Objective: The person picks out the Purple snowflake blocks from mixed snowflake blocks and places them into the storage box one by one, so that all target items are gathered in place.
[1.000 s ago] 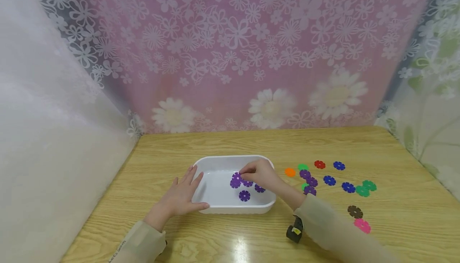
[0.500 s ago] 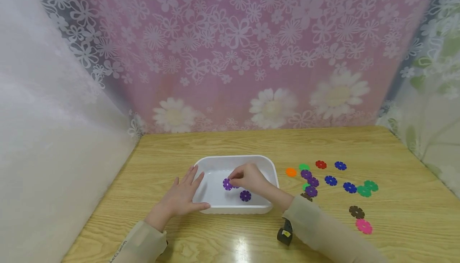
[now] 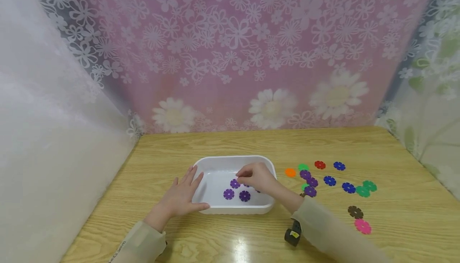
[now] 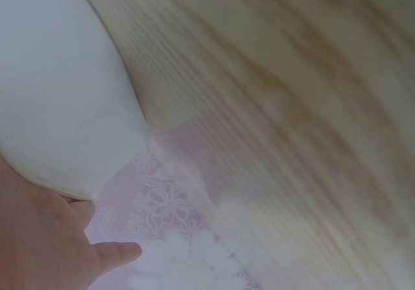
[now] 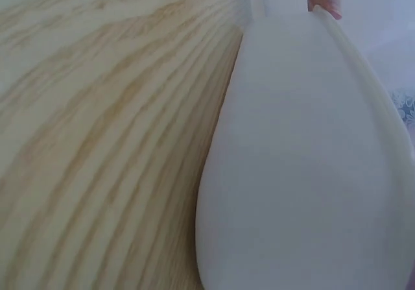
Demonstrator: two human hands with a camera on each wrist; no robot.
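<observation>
A white plastic tray [image 3: 233,211] stands on the wooden table. My left hand [image 3: 179,199] lies spread over its left end, fingers along the rim and thumb at the front edge. In the left wrist view, part of the left hand [image 4: 42,238] touches the tray's rim [image 4: 58,189]. Over the tray's right half is my right hand [image 3: 260,178], its fingers bent and pointing down just above a purple notched disc [image 3: 235,183]. Whether they pinch anything is hidden. Nearby in the tray lie another purple disc [image 3: 229,194] and a darker purple one [image 3: 244,196]; the hand partly covers others.
Right of the tray several notched discs lie on the table: orange [image 3: 290,173], red [image 3: 320,165], purple [image 3: 305,175], blue [image 3: 348,187], green [image 3: 363,191], brown [image 3: 355,212] and pink [image 3: 363,226]. A flowered cloth [image 3: 230,75] hangs behind the table.
The right hand carried a purple disc leftward; that disc now lies on the tray floor at the front left of the group. The hand has since drawn back right. The left hand stays put.
</observation>
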